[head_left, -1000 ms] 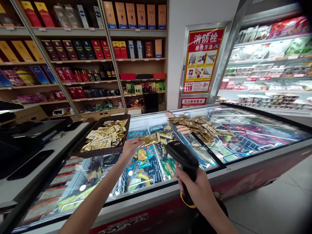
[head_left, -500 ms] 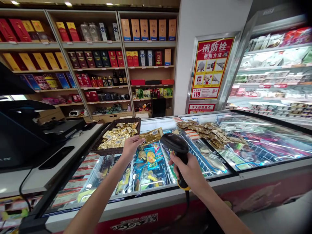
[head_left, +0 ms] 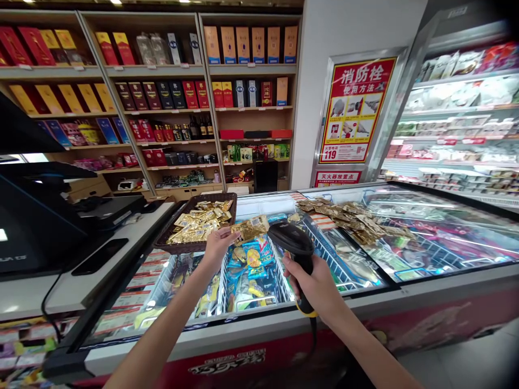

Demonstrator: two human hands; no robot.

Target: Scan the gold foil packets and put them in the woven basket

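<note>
Head camera view: a person's left hand (head_left: 217, 246) is pinching a gold foil sachet (head_left: 249, 228) above a chest freezer (head_left: 365, 296), while the right hand (head_left: 312, 286) is gripping a black handheld barcode scanner (head_left: 294, 237).

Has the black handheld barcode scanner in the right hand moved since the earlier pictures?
Yes, the black handheld barcode scanner has moved left, closer to the dark woven tray of gold sachets.
</note>
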